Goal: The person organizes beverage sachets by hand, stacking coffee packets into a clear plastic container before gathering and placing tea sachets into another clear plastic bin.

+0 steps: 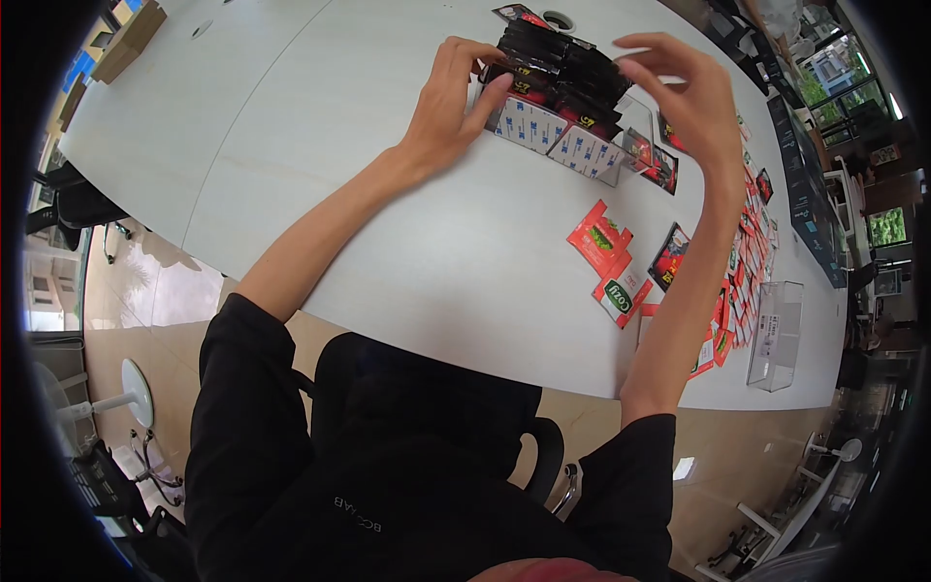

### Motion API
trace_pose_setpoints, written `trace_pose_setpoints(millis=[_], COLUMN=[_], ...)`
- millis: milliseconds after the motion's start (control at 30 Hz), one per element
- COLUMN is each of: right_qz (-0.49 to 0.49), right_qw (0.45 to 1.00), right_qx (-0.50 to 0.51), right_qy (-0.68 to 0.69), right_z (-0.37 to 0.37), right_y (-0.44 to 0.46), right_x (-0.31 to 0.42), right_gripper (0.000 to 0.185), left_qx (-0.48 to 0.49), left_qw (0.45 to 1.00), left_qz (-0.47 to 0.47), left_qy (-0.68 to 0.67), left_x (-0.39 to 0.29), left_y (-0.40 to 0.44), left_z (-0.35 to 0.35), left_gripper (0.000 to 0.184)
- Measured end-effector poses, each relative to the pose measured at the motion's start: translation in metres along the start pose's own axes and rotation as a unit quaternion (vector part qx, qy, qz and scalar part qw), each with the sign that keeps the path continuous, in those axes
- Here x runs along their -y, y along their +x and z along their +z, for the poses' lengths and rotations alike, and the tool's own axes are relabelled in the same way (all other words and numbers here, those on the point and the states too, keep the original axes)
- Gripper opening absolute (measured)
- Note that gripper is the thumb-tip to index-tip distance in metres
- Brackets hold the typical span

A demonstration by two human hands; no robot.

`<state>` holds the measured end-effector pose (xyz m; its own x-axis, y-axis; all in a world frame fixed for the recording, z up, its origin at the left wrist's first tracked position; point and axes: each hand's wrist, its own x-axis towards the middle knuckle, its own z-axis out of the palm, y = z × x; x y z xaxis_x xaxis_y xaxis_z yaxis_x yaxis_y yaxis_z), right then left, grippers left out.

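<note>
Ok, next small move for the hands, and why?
Probably bring the right hand in to square the black packets: they stick up above the box wall, with the left hand at their left end and the right open by their right end.

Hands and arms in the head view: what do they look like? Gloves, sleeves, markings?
Left hand and right hand: bare, no gloves. No watch or bracelet shows on either wrist. Plain black sleeves, left and right, end around the elbows, leaving the forearms bare. Black top has small pale lettering on the front, not fully legible.
</note>
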<state>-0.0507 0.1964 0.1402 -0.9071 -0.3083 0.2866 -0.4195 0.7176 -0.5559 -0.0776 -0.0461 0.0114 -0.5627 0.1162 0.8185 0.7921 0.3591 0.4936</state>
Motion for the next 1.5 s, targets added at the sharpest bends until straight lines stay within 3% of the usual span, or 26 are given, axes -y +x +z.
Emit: trace_pose_setpoints(millis=[67,100,200,333,500,533,567,733,800,933,1167,1367,1467,1500], right_qz=[-0.043,-0.055,-0.071,0.044,0.0,-0.006,-0.012,0.038,0.036,-0.015,0.008,-0.075,-0.104,-0.049], right_qw=[0.982,0.974,0.972,0.985,0.988,0.98,0.968,0.972,0.97,0.961,0.986,0.981,0.984,0.995], right_qx=[-0.155,-0.163,-0.102,-0.053,-0.06,-0.123,-0.184,-0.133,-0.146,-0.219,-0.153,-0.176,-0.13,-0.084], right_qy=[-0.104,-0.148,-0.2,-0.161,-0.144,-0.157,-0.169,-0.192,-0.192,-0.168,-0.071,-0.036,-0.057,-0.039], right_z=[-0.003,0.0,0.018,0.024,0.011,0.007,0.005,0.013,0.022,0.041,0.035,0.038,0.049,0.046], right_y=[0.0,0.002,0.003,0.003,0.002,0.003,0.003,-0.003,0.002,0.01,0.01,0.014,0.014,0.013], right_x=[-0.001,-0.006,-0.014,-0.006,-0.024,-0.034,-0.043,-0.053,-0.057,-0.057,-0.07,-0.06,-0.056,-0.05], right_gripper=[0.02,0.019,0.017,0.012,0.014,0.015,0.016,0.015,0.014,0.015,0.022,0.026,0.033,0.034], left_qx=[0.0,-0.001,-0.008,-0.019,-0.001,0.0,-0.012,-0.023,0.019,0.083,0.101,0.094,0.097,0.094], left_qw=[1.0,1.0,0.999,0.997,0.999,0.999,1.0,0.99,0.956,0.951,0.942,0.953,0.958,0.961], left_qz=[0.005,0.011,0.024,0.038,0.01,0.01,-0.01,-0.112,-0.227,-0.237,-0.26,-0.227,-0.209,-0.203], left_qy=[0.007,0.014,0.047,0.066,0.04,0.039,0.014,-0.084,-0.184,-0.18,-0.186,-0.178,-0.169,-0.16], left_x=[0.004,0.004,0.001,0.001,0.0,0.0,-0.001,0.002,0.0,-0.006,-0.01,-0.004,-0.002,-0.005], left_y=[-0.002,-0.001,0.0,0.001,0.0,0.001,0.002,-0.002,-0.003,-0.001,0.0,-0.001,-0.002,-0.001], left_z=[0.001,0.0,0.0,0.0,-0.001,-0.001,-0.002,0.004,0.004,-0.003,-0.003,-0.001,-0.001,-0.001], left_gripper=[0.027,0.029,0.031,0.031,0.033,0.033,0.033,0.045,0.053,0.057,0.056,0.058,0.061,0.061])
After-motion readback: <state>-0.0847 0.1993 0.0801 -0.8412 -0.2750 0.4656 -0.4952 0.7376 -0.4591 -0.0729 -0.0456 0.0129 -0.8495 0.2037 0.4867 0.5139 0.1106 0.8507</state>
